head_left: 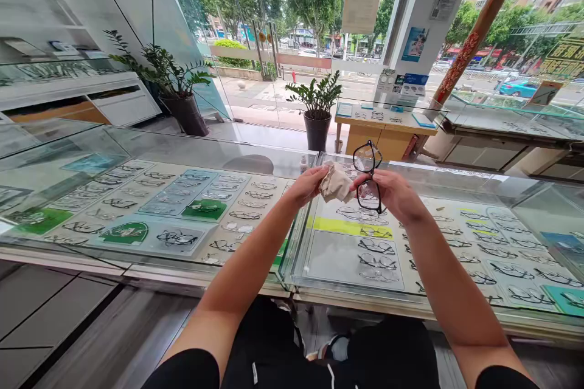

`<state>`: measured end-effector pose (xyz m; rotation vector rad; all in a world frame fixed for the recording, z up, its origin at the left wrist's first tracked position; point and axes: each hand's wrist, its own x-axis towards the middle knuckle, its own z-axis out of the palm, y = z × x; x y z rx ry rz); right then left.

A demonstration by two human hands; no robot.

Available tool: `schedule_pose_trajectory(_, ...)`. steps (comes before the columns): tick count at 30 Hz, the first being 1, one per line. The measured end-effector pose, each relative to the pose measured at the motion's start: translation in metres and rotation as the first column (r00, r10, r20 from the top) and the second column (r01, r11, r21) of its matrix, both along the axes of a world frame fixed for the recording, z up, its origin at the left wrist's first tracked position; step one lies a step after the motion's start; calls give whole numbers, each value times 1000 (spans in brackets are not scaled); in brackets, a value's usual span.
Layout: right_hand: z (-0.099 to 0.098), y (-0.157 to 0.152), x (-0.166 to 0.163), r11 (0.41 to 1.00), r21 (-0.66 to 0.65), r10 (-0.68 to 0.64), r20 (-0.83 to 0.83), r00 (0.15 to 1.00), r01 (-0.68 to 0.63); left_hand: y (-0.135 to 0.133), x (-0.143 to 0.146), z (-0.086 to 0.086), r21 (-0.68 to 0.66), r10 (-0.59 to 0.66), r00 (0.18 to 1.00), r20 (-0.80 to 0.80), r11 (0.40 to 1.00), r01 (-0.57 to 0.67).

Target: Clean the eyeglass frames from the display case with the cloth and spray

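Note:
Above the glass counter, my right hand (396,192) grips a pair of black-framed eyeglasses (368,158) near the bridge, with the two lenses one above the other. My left hand (308,186) is closed on a crumpled beige cloth (335,182). The cloth bunches out toward my right fingertips, close beside the glasses; I cannot tell whether it touches them. Part of the lower lens sits in front of my right fingers.
Under my hands stands a glass display counter (298,243) holding rows of eyeglasses (376,260). Beyond it are two potted plants (317,127) (185,109), a wooden display table (365,134) and glass doors (269,48) facing a street.

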<state>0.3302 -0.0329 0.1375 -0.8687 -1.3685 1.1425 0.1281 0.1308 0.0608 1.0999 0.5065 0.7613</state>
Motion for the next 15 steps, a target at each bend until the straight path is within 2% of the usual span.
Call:
schedule_pose_trajectory(3,-23,-2,7,999,-43,-34,-39,999,32,-13,13,13,-15,0,998,58,1000,1)
schedule_pose_trajectory(6,-40,-1,11,997,-64,-58,-82,995,53,-26,25,19,55,-24,997,68,998,20)
schedule_pose_trajectory(10,-52,2,13,995,-89,-59,-113,992,49,-39,35,13,147,-62,997,54,988,54)
schedule_pose_trajectory(15,-63,5,9,991,-129,-42,-132,990,25,-49,40,1,84,-38,994,103,996,29)
